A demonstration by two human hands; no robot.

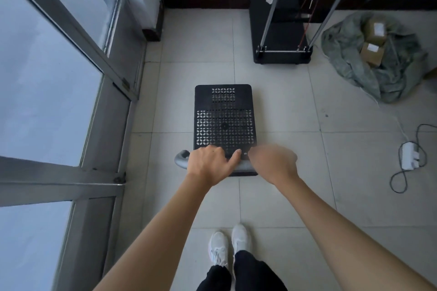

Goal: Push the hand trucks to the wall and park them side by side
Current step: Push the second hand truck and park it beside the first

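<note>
A black hand truck with a perforated deck (224, 111) stands on the tiled floor in front of me, its grey handle bar (182, 158) nearest me. My left hand (209, 163) is wrapped over that bar. My right hand (274, 164) sits on the bar's right end, blurred, fingers curled over it. A second black hand truck (280, 33) stands against the far wall, its grey handle tubes (274, 7) rising toward me. Floor space lies between that truck and the wall corner on the left.
A glass door with a grey metal frame (113, 73) runs along the left. A grey-green sack (369, 64) holding cardboard boxes lies at the right. A white power strip (409, 156) and its cable lie on the floor at the right. A dark baseboard (205, 1) lines the wall.
</note>
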